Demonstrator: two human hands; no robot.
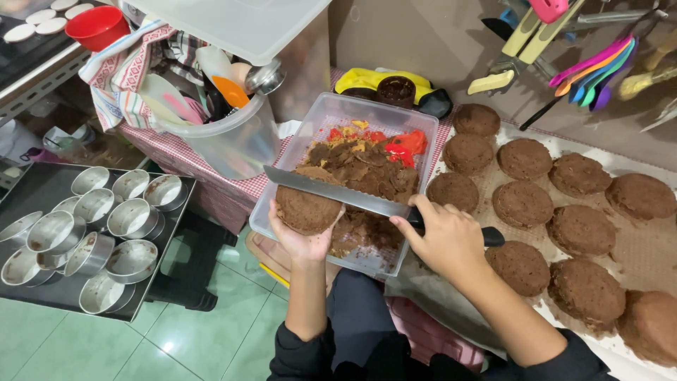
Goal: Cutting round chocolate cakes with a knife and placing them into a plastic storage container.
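Brown and crumbly, a small round chocolate cake (305, 209) sits in the left hand (300, 236), which cups it from below with the fingers curled around its edge. The right hand (446, 238) is closed tight on the dark handle of a long steel knife (331, 190). The blade lies flat across the top of the cake, over a clear plastic tub of cake scraps (356, 116). Brown trimmings and a few red and yellow bits are piled inside that tub.

To do this cut well, I think the blade should stay level and slide with slow back-and-forth strokes, so the top comes off even. The thumb of the left hand should stay below the blade. Holding the cake over the tub lets the crumbs fall in.

More round brown cakes (522, 204) rest in rows on the paper to the right. A dark tray of empty round metal tins (130, 219) sits low on the left.
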